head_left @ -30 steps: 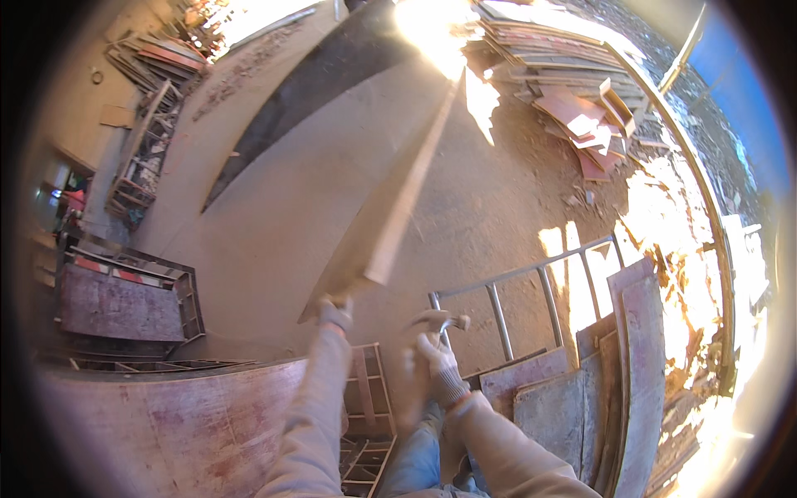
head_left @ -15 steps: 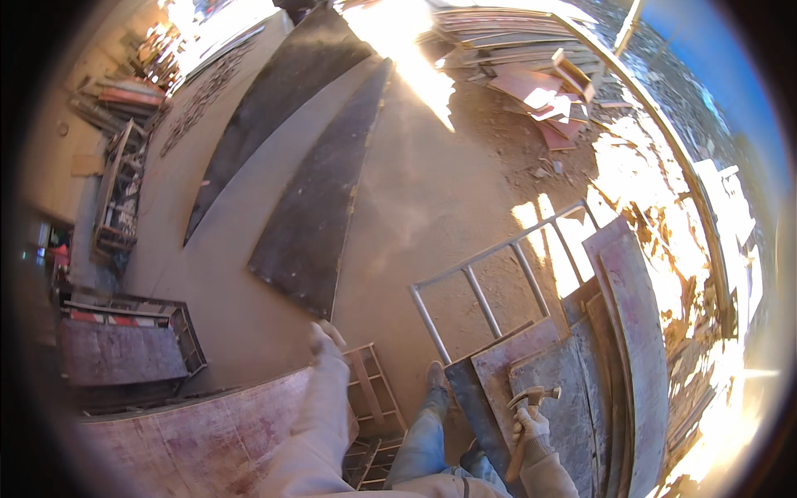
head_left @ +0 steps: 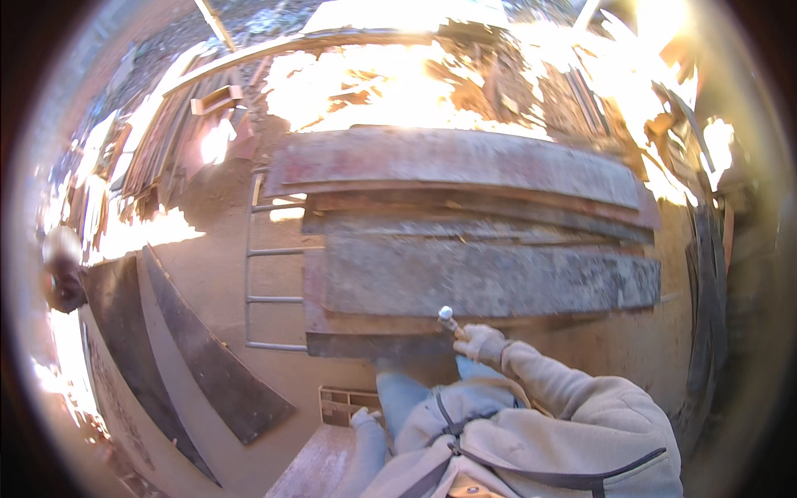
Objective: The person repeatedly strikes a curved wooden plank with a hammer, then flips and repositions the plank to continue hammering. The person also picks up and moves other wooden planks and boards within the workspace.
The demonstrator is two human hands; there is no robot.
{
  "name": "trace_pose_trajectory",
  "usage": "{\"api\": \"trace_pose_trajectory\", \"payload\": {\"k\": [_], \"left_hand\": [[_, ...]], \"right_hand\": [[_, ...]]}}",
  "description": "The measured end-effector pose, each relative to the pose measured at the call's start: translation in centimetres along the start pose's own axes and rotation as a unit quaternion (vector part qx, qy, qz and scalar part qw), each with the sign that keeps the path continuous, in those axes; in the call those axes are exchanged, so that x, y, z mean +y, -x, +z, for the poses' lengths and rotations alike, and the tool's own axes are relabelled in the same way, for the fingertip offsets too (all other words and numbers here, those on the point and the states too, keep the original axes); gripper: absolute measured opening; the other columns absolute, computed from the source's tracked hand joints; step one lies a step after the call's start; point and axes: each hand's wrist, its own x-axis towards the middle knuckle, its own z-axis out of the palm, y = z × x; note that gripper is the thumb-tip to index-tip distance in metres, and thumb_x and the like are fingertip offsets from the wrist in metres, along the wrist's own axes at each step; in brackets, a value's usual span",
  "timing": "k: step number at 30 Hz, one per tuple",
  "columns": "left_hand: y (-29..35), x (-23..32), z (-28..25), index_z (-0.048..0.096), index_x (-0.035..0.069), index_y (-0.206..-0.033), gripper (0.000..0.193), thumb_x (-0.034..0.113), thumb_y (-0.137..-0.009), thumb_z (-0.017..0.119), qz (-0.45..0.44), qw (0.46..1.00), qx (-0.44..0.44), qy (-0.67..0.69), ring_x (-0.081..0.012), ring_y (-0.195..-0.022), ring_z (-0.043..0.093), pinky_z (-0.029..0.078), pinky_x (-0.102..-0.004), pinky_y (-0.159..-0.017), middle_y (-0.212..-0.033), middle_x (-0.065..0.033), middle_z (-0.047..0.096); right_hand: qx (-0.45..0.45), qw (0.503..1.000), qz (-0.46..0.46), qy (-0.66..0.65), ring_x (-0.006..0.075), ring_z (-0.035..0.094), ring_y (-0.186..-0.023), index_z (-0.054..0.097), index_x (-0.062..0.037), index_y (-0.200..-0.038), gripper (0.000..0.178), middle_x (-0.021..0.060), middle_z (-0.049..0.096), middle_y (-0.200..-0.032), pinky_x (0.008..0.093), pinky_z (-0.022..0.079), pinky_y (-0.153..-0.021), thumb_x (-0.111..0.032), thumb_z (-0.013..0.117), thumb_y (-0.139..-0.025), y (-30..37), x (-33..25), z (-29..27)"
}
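My gloved right hand (head_left: 480,342) is closed around the handle of a hammer (head_left: 446,314), whose shiny head points up and left. It hovers over the near edge of a stack of worn grey and reddish boards (head_left: 490,274). Much of the handle is hidden by the hand. Low in the view, my gloved left hand (head_left: 364,417) hangs by my left leg, fingers partly apart and nothing visible in them. Beside it are a reddish panel (head_left: 311,465) and a small open frame (head_left: 336,402).
A metal tube frame (head_left: 247,299) sticks out left of the stack. Two long dark panels (head_left: 220,382) (head_left: 141,357) lie on the ground at left. A blurred dark shape with a pale round top (head_left: 62,266) is at far left. Scrap wood (head_left: 498,83) lies behind the stack.
My view has swung to the right, so the board stack now lies across the middle. My left hand has dropped from its outstretched position to my side; the hammer stays in my right hand.
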Motion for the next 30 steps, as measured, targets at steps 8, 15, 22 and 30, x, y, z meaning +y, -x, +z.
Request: {"api": "trace_pose_trajectory", "payload": {"k": [8,15,22,30], "left_hand": [[6.8,-2.7,3.7,0.072,0.009,-0.078,0.010,0.008,-0.087,0.067,0.121,0.965,-0.110,-0.205,-0.0219,-0.048,0.054,0.042,-0.0374,-0.042,-0.067,-0.0055,0.063],[7.2,-3.9,14.3,0.081,0.003,-0.080,0.006,0.002,-0.077,0.076,0.271,0.794,-0.248,-0.485,-0.0270,-0.052,0.064,0.056,-0.0415,-0.054,-0.072,-0.0157,0.074],[6.2,-10.7,22.4,0.082,0.011,-0.090,0.013,0.019,-0.081,0.078,0.391,0.296,-0.186,-0.851,-0.0262,-0.078,0.072,0.059,-0.0426,-0.070,-0.090,-0.0123,0.076],[15.4,-18.1,26.1,0.080,0.030,-0.121,0.037,0.037,-0.086,0.071,0.330,0.006,-0.091,-0.939,-0.0204,-0.125,0.069,0.056,-0.0401,-0.102,-0.134,-0.0023,0.073]], "right_hand": [[0.101,0.932,0.250,-0.243,0.0231,0.067,-0.057,0.068,-0.0027,-0.096,0.023,0.0108,0.068,-0.073,0.0408,0.052,-0.053,-0.026,0.067,-0.094,8.8,30.6,2.0],[0.156,0.743,0.469,-0.452,0.0192,0.058,-0.047,0.063,-0.0078,-0.094,0.010,0.0058,0.061,-0.066,0.0373,0.044,-0.041,-0.016,0.068,-0.097,22.2,43.4,11.5],[0.215,0.671,0.464,-0.537,0.0182,0.059,-0.049,0.063,-0.0090,-0.099,0.011,0.0047,0.063,-0.070,0.0351,0.046,-0.042,-0.018,0.069,-0.097,27.4,47.2,14.3],[0.222,0.693,0.415,-0.546,0.0182,0.059,-0.052,0.064,-0.0036,-0.093,0.020,0.0061,0.062,-0.070,0.0355,0.047,-0.045,-0.022,0.071,-0.097,25.5,56.5,7.1]]}}
